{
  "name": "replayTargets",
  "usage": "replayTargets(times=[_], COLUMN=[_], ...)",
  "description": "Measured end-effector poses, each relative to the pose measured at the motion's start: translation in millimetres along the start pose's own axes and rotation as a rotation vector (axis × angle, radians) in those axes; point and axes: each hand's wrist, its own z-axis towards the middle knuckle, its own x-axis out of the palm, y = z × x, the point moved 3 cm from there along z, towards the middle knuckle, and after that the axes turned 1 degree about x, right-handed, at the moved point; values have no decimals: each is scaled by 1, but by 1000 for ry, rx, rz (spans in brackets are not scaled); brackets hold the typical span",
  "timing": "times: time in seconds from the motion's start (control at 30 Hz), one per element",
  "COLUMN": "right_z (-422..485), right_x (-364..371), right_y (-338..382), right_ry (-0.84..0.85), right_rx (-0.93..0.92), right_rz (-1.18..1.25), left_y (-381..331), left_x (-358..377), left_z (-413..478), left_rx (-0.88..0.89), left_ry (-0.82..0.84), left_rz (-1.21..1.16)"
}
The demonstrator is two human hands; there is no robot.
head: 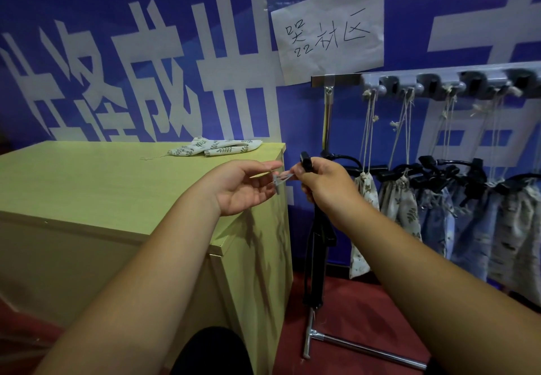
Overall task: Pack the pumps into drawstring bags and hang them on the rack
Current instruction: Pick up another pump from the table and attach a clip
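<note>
My right hand (322,182) grips the top of a black pump (316,257) that hangs down beside the cabinet. My left hand (246,187) pinches a small clear plastic piece (281,179) that reaches across to the fingers of my right hand. Two leaf-print drawstring bags (216,146) lie flat at the far edge of the pale wooden cabinet (87,181). The rack (439,81) on the right carries several filled drawstring bags (401,201) hung by their cords, with black pump handles sticking out of them.
A blue banner with large white characters and a taped paper sign (328,26) covers the wall behind. The rack's metal post and foot (360,348) stand on red carpet right of the cabinet. A dark shape, perhaps my knee (210,351), is at the bottom.
</note>
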Motion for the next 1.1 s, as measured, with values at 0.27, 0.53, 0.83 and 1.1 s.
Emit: replayTargets(times=[0.27,0.53,0.83,1.1], right_z=[-2,0,12,19], right_x=[-1,1,-9,-18], right_y=[-1,0,11,45], right_ry=[-3,20,-59,-94], right_rx=[-14,-22,-57,-93], right_rz=[-31,-28,47,-32], left_y=[8,15,63,98], left_x=[-7,-4,-9,34], left_z=[0,2,24,29], left_rx=[-51,-17,-17,270], left_ry=[29,52,-66,73], left_rz=[-77,-218,153,742])
